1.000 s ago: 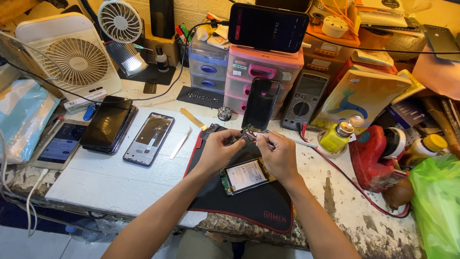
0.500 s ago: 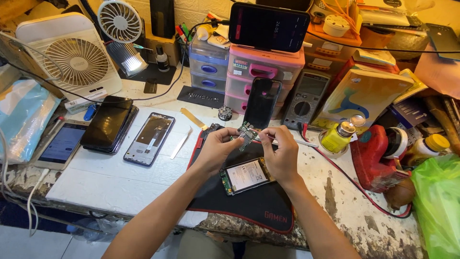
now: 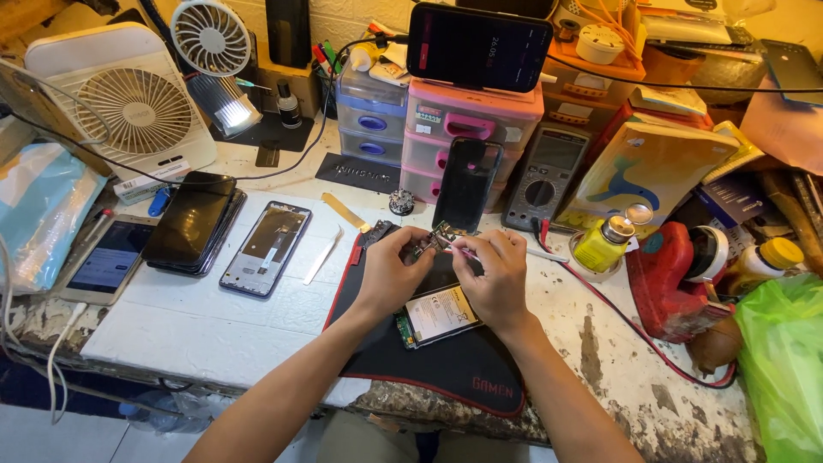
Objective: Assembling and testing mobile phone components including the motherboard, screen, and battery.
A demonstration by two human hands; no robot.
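Left hand (image 3: 387,276) pinches small circuit part (image 3: 426,246) steady; right hand (image 3: 495,276) grips thin tool (image 3: 461,249) against it, above opened phone (image 3: 439,314) lying on black mat (image 3: 446,364), surface centre.

A single head-worn camera looks steeply down and forward from above the person's chest, fairly near the table (image 3: 214,334). Both forearms enter from the bottom edge and meet near the middle. The view reaches from the table's near edge to the wall (image 3: 360,17) behind; no second view exists.
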